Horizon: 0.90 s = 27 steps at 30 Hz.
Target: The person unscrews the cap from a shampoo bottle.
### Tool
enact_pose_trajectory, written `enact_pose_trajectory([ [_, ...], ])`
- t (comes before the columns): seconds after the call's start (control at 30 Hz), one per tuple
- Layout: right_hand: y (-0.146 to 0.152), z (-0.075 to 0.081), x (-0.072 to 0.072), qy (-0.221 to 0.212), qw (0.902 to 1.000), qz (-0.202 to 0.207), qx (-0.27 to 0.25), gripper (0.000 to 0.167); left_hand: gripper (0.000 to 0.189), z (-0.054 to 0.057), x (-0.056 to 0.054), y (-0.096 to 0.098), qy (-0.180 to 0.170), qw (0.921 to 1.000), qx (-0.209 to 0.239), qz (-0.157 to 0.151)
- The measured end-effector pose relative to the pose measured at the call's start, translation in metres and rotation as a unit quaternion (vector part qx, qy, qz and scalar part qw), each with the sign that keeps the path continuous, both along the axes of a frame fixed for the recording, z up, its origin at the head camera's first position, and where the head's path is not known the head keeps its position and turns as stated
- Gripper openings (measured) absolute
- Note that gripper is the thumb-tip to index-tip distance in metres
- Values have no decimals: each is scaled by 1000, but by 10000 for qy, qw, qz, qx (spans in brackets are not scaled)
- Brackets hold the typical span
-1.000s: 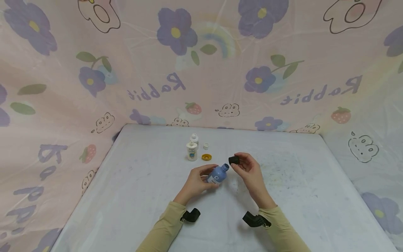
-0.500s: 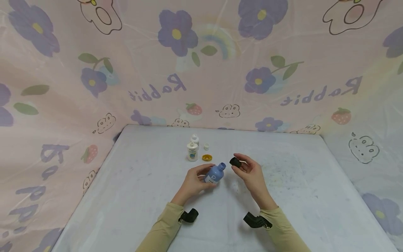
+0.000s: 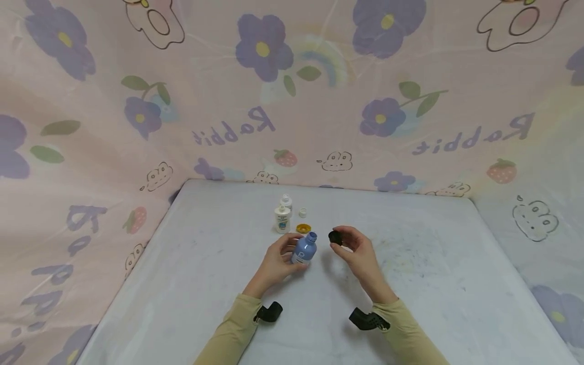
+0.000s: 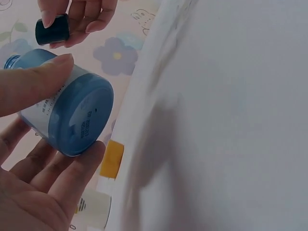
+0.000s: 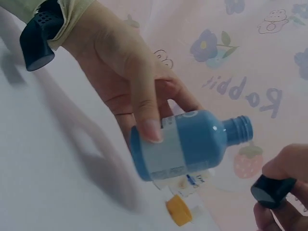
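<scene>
My left hand (image 3: 277,262) grips a small blue bottle (image 3: 304,248) around its body, thumb on one side and fingers on the other. The bottle is uncapped and leans slightly to the right; its threaded neck shows in the right wrist view, its round base (image 4: 84,118) in the left wrist view. A short gap away, my right hand (image 3: 363,258) pinches a black cap (image 3: 335,238) between thumb and fingers. Both hands are raised over the white table.
Beyond the left hand stand two white bottles, the front one (image 3: 282,221) partly covering the rear one (image 3: 286,201). Beside them on the table (image 3: 191,253) lie a yellow cap (image 3: 303,228) and a small white cap (image 3: 303,213). A patterned cloth (image 3: 310,137) hangs behind.
The left hand and blue bottle have shifted left, and the bottle stands more upright. The black cap has turned in the right hand. The gap between cap and neck has widened.
</scene>
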State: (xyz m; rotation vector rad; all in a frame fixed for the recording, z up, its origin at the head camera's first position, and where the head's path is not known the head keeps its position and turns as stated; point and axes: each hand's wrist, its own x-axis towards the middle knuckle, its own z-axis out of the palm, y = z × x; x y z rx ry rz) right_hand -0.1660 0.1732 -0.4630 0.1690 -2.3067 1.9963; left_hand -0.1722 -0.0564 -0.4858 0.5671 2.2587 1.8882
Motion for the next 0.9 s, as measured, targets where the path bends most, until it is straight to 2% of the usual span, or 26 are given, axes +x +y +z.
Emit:
enact_pose_trajectory([
  [0.1,-5,-3,-2,-9,10000,64,33,38,70,11,4,-6,41,10000,32,33],
  [0.23,-10,-7,-4,-22,9999,92,121,38,72,15,5,-13,122,9998,8,128],
  [0.53,-23,13,2,128,9992,268,253,36,71,10,-2,-31,119,9989,170,426],
  [0.9,-32,9,-6,-44,9982,419,431,34,73,5,-8,-42,-276,9954,257,878],
])
